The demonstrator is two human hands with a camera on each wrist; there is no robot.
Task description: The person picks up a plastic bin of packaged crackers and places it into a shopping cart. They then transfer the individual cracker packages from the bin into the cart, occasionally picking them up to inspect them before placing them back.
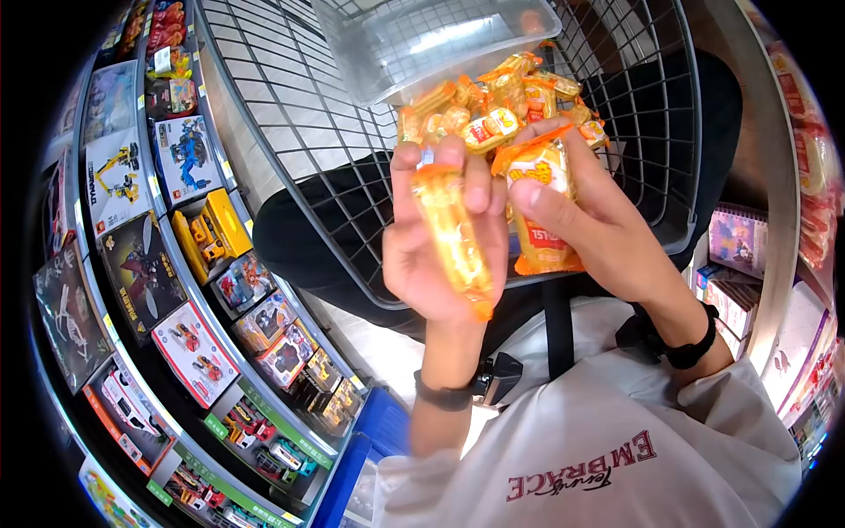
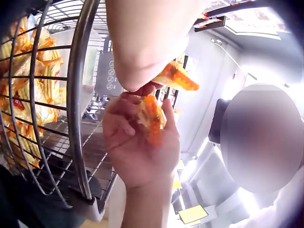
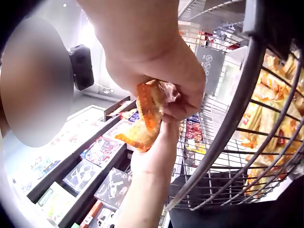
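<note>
My left hand (image 1: 436, 255) is turned palm up, its fingers curled at a long wrapped snack (image 1: 453, 238) in clear and orange film that lies slanted over the palm. Close beside it, my right hand (image 1: 607, 220) grips a second wrapped snack (image 1: 541, 216) with a red and white label, its thumb on the front of the wrapper. In the left wrist view this right-hand snack (image 2: 152, 121) sits against the palm, partly covered by the fingers. Both hands are above the near edge of a wire cart (image 1: 334, 238). More wrapped snacks (image 1: 493, 123) are heaped in the cart.
A clear plastic bin (image 1: 361, 66) lies tilted in the cart beside the heap. Shelves of boxed toys (image 1: 189, 163) run along the left. Pink packs (image 1: 810, 158) line the right, above notebooks (image 1: 738, 238). A blue container (image 1: 374, 431) stands at the lower left.
</note>
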